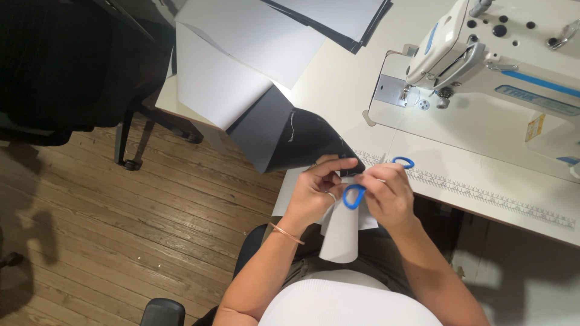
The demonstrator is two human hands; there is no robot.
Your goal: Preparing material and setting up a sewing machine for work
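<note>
My left hand [317,192] pinches the edge of a black fabric piece [302,142] with a white lining [341,232] that hangs down over my lap. My right hand [389,194] is closed on blue-handled scissors [354,196]; one handle loop shows below my fingers and the other loop [403,162] above them. The blades are hidden between my hands. Both hands meet just off the front edge of the white sewing table [483,181].
A white industrial sewing machine [483,54] stands on the table at the right, its lamp lit. Large white and black fabric sheets [241,54] lie stacked at the table's left end. A black chair [66,66] stands on the wooden floor [121,229].
</note>
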